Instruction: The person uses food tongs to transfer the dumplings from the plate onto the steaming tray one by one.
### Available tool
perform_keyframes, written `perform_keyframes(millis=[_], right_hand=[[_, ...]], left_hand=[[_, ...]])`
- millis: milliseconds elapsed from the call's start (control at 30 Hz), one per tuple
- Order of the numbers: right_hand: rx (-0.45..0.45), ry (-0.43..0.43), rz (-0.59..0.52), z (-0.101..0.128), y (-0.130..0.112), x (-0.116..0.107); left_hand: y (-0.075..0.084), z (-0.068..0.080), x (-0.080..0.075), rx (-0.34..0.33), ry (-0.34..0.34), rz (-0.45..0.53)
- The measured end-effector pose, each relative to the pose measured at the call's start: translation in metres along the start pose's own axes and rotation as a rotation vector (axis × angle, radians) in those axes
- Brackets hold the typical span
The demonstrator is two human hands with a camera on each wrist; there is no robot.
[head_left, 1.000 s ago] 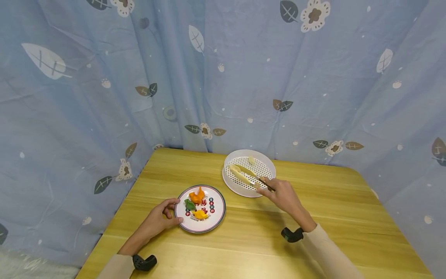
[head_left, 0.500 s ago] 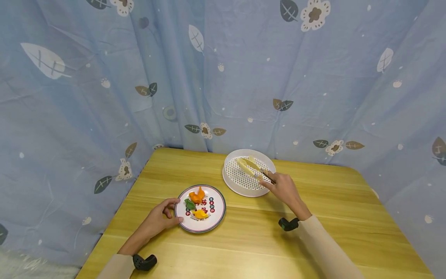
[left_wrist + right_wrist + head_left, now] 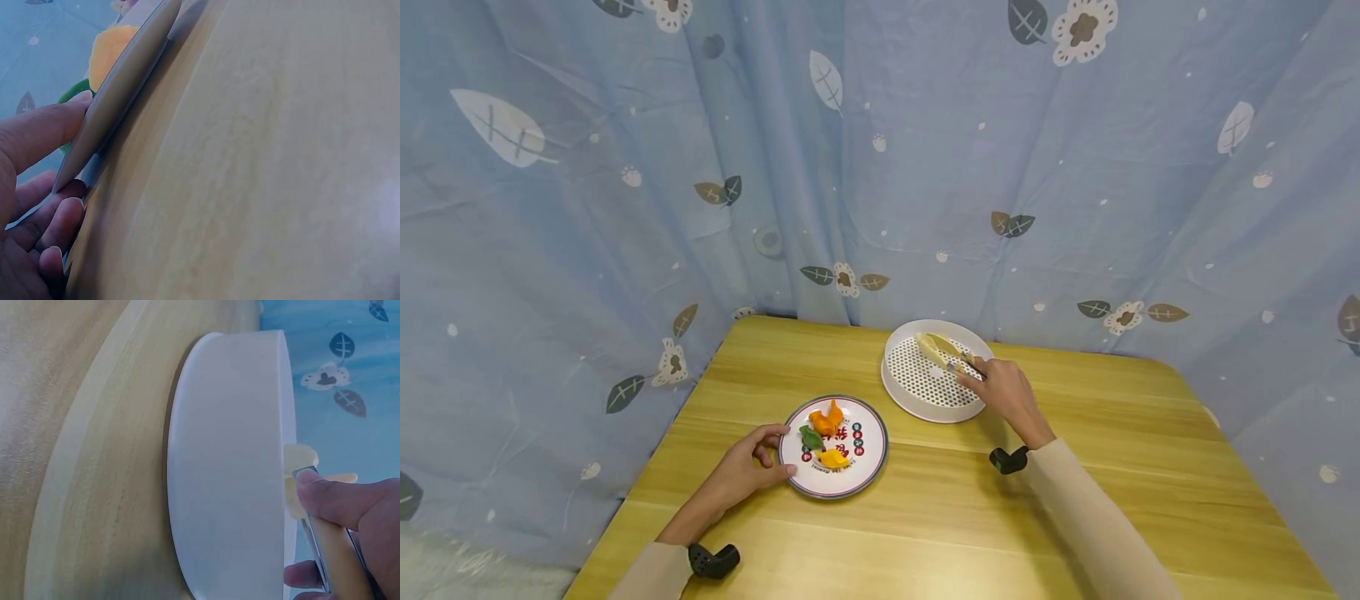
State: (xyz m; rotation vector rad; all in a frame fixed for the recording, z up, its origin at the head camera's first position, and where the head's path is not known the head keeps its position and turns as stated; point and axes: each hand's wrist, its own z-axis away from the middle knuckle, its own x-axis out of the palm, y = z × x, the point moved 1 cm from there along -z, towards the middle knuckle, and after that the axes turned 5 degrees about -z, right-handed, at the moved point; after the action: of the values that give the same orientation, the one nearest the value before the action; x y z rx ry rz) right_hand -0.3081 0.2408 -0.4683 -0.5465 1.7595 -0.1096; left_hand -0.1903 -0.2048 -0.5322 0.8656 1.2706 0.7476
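My left hand [image 3: 737,471] pinches the near-left rim of a white plate [image 3: 867,471], thumb on top and fingers curled beneath, as the left wrist view shows. On the plate lie orange dumpling-shaped pieces [image 3: 824,422], a green one [image 3: 810,438] and a yellow one [image 3: 832,458]. My right hand [image 3: 1009,392] grips food tongs [image 3: 953,364] with broad pale-yellow tips, thumb on one arm. The tips reach inside a round white sieve-like tray [image 3: 917,408] with a perforated floor. The pale piece seen there earlier is hidden behind the tips.
A wood-grain table [image 3: 940,533] carries the plate and the tray, with the tray near its back edge. Behind and at the sides hangs a blue patterned curtain [image 3: 925,167]. Black cameras [image 3: 713,562] sit on both wrists.
My right hand has moved away from me and slightly right with the tongs, bringing their tips over the pale piece at the tray's back. My left hand stays on the plate.
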Motion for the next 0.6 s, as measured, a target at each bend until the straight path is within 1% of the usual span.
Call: perform_keyframes(millis=[133, 333, 600], right_hand=[[0.023, -0.034, 0.03, -0.0048, 0.0013, 0.0029], [0.078, -0.072, 0.046, -0.0078, 0.0041, 0.0076], [0.108, -0.076, 0.017, -0.0109, 0.0025, 0.0095]], left_hand=[[0.0013, 0.0, 0.0003, -0.007, 0.0, 0.0], [0.0017, 0.0002, 0.0006, 0.002, -0.001, -0.011], [0.0009, -0.0005, 0.0009, 0.0, -0.004, -0.009]])
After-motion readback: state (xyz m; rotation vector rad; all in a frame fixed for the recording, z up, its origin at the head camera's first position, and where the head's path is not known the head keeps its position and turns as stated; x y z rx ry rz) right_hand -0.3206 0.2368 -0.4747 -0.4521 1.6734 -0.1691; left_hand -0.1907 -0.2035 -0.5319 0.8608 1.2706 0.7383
